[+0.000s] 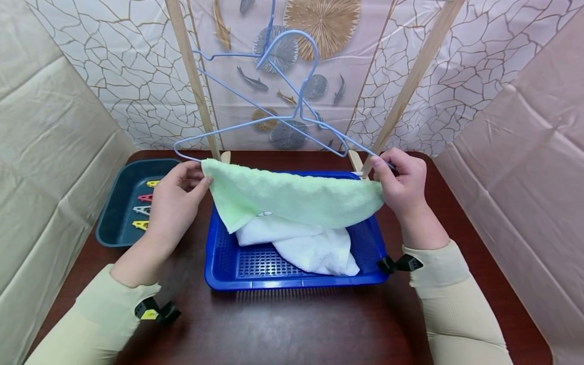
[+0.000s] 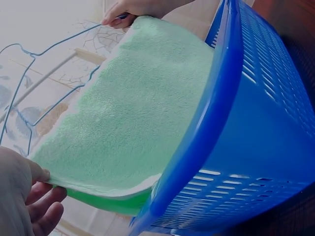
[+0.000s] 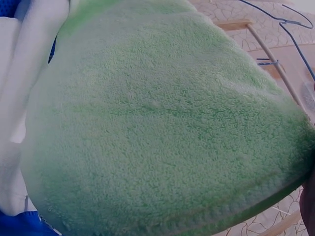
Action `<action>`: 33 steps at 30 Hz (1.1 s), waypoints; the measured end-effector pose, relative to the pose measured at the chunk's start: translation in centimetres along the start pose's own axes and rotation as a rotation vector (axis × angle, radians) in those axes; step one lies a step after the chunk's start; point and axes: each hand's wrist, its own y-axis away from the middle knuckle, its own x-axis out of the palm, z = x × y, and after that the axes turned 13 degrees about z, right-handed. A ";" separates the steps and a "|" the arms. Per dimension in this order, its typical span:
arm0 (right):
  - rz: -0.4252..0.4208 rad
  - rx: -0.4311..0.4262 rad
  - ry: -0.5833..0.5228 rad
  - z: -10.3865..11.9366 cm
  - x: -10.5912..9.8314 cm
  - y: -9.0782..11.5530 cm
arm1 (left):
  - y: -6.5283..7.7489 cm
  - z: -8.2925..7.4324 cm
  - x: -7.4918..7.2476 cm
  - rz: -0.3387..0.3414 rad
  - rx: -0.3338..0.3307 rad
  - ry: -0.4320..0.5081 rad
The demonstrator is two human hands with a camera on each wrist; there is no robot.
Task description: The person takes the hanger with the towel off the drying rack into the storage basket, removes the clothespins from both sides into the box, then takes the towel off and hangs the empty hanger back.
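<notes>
A light green towel (image 1: 292,197) hangs over the lower bar of a blue clothes hanger (image 1: 237,128), above a blue basket (image 1: 296,282). My left hand (image 1: 175,200) pinches the towel's left top corner between thumb and fingers, at the hanger's left end. With curled fingers my right hand (image 1: 403,182) grips the hanger's right end, with the towel's right edge against it. The towel fills most of the right wrist view, where only a sliver of that hand shows. The hanger's lower bar is hidden under the towel.
White cloth (image 1: 315,248) lies in the basket. At the left, a dark green tray (image 1: 114,213) holds several clothespins (image 1: 142,210). Behind, a second blue hanger (image 1: 232,55) hangs between the wooden posts (image 1: 412,76) of a stand on the dark table (image 1: 274,329).
</notes>
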 end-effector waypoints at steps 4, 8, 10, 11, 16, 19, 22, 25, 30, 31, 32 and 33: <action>-0.014 0.015 0.009 0.0 0.1 0.0 | -0.1 0.0 0.2 -0.008 -0.001 0.033; -0.022 0.027 0.013 0.0 0.0 0.1 | -0.1 0.0 0.5 -0.004 -0.001 0.026; -0.030 0.036 0.014 0.0 0.0 0.1 | -0.2 0.0 0.5 0.002 -0.002 0.015; -0.034 0.040 0.012 0.1 0.0 0.1 | -0.2 0.0 0.5 0.005 -0.003 0.005; -0.051 0.054 -0.007 0.7 -0.1 -0.2 | -0.2 0.0 0.6 0.027 0.003 -0.031; -0.058 0.057 -0.018 1.0 -0.1 -0.4 | -0.2 -0.1 0.7 0.033 0.013 -0.047; -0.066 0.062 -0.023 0.8 -0.1 -0.4 | -0.2 -0.2 0.7 0.039 0.022 -0.059; -0.080 0.073 -0.019 0.5 -0.1 -0.3 | -0.3 -0.2 0.7 0.051 0.029 -0.067; -0.097 0.086 -0.010 0.1 -0.2 -0.1 | -0.2 -0.2 0.7 0.076 0.025 -0.085; -0.097 0.086 -0.011 0.1 -0.2 -0.1 | -0.2 -0.2 0.7 0.079 0.025 -0.087; -0.098 0.086 -0.013 0.1 -0.2 -0.1 | -0.2 -0.1 0.7 0.082 0.027 -0.088; -0.096 0.085 -0.013 0.1 -0.2 -0.1 | -0.1 -0.1 0.7 0.083 0.032 -0.090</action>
